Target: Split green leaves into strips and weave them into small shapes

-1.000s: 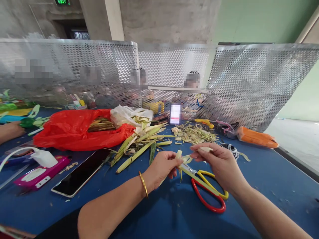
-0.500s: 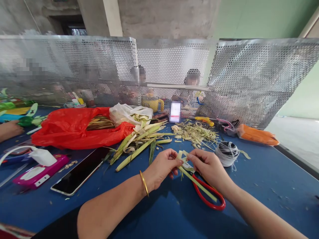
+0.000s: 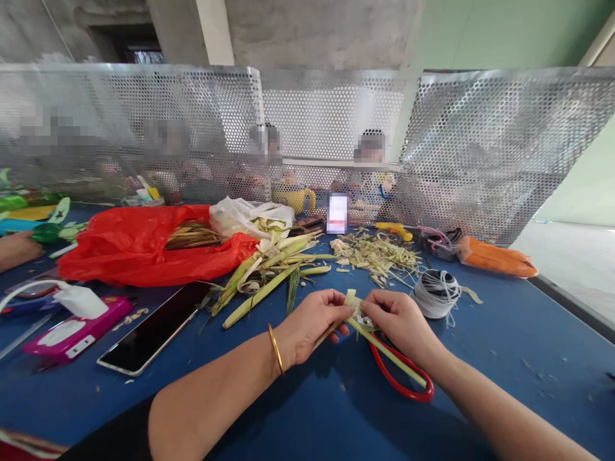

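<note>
Two hands, left (image 3: 331, 320) and right (image 3: 391, 317), are pinching one folded pale-green leaf strip (image 3: 391, 357), its long tail slanting near-right.

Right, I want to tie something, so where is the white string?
In the head view, the white string sits right of centre on the blue table, between the right hand and the orange packet.

Both bare hands are held close together, fingertips pinched, the left hand (image 3: 327, 325) and right hand (image 3: 400, 320) brought nearly to meeting; both forearms are angled inward, the left wrist ringed by a gold bangle (image 3: 276, 349).
</note>
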`<state>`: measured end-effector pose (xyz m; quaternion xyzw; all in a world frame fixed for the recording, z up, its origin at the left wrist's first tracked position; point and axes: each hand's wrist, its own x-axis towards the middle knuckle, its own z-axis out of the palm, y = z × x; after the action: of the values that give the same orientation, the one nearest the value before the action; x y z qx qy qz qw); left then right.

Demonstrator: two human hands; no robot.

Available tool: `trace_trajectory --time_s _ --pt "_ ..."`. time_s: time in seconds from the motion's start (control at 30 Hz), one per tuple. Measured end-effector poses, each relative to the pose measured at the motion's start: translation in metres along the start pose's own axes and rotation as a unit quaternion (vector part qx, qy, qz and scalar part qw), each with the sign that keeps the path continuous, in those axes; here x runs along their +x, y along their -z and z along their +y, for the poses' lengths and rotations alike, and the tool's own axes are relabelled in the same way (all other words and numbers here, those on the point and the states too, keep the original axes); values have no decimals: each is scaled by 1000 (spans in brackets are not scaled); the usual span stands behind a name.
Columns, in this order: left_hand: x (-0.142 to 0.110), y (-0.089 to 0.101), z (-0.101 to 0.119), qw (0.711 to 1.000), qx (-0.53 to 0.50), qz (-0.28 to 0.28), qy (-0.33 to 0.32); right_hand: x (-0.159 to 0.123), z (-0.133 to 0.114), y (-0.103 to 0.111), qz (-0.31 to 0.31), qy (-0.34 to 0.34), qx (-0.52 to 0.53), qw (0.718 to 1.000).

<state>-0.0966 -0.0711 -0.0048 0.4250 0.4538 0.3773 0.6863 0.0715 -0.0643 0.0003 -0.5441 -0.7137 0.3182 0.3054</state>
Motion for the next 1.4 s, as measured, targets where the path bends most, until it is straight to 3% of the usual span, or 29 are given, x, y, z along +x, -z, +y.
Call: trace_trajectory --time_s 0.4,0.67,0.87,1.1,1.27,1.4 --pt "-3 0 3 1000 18 -17 13 -4 -1 0 30 32 -51 998" --pt "-4 -1 4 998 70 -5 -4 -8 -2 -2 62 73 -152 984" --pt "-4 -1 4 996 92 3 -20 -8 -6 4 26 120 -171 978" --pt "-2 0 2 995 98 -4 -33 -5 -4 4 29 75 -24 996" --pt "-2 0 3 996 84 12 -26 -1 -2 6 -6 64 48 997" --pt "-2 -1 5 996 81 10 -27 1 -1 5 8 42 81 996"
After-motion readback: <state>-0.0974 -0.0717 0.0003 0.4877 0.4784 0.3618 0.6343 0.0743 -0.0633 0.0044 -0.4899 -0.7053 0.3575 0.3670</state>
